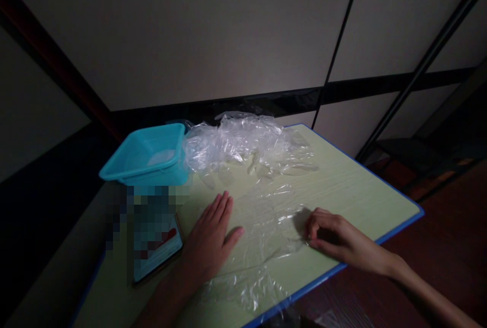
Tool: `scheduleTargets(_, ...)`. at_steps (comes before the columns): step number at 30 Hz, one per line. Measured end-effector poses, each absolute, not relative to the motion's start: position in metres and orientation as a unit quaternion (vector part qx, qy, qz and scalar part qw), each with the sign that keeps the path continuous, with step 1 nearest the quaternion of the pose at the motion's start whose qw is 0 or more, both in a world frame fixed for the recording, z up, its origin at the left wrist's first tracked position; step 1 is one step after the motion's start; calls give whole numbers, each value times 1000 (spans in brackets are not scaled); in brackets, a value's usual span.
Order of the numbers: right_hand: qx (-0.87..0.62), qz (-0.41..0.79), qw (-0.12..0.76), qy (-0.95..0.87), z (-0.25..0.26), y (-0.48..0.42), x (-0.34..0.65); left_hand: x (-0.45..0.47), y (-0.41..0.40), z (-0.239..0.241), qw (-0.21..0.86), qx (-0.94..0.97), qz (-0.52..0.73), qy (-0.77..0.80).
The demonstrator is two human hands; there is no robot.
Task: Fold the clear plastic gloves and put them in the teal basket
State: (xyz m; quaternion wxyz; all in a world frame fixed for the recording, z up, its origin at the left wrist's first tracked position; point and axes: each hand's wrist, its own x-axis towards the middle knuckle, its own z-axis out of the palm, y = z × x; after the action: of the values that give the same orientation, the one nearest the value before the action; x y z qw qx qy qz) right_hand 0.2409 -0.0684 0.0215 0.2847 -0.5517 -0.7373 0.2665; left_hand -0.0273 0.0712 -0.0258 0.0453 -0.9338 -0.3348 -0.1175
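Indoors, a person's left hand (211, 234) lies flat, fingers extended, at the left side of a clear sheet (262, 221) spread on the bench (373, 196), while the right hand (335, 234) pinches the sheet's right edge between thumb and curled fingers. Beyond sits a crumpled plastic heap (243, 137), just beside a turquoise basin (152, 171).

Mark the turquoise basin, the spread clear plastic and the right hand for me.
Turquoise basin (164, 176): head view, outer wall.
Spread clear plastic (261, 229): head view, middle.
Right hand (347, 239): head view, hand's middle.
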Motion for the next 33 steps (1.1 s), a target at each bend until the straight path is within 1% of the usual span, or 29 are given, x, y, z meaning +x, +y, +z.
scheduleTargets(3,-579,275,314,-700,21,-71,238,-27,70,-23,44,-935,-106,-336)
scheduleTargets(6,-599,284,322,-675,19,-75,235,-27,70,-21,44,-935,-99,-337)
scheduleTargets(10,-619,271,291,-677,15,-78,239,-26,70,-21,46,-935,-100,-336)
scheduleTargets(14,-648,222,234,-690,17,-80,249,-26,69,-21,46,-935,-103,-336)
scheduleTargets(19,-634,116,260,-719,28,-64,233,-26,71,-22,54,-937,-100,-330)
scheduleTargets(20,-619,98,252,-738,28,-59,225,-26,71,-23,56,-937,-101,-331)
scheduleTargets(25,-548,24,142,-824,11,-36,204,-27,70,-23,64,-937,-96,-330)
scheduleTargets(29,-559,10,95,-824,-3,-33,219,-27,69,-22,67,-936,-88,-334)
scheduleTargets(33,-556,0,66,-829,-4,-33,233,-26,70,-21,57,-936,-86,-338)
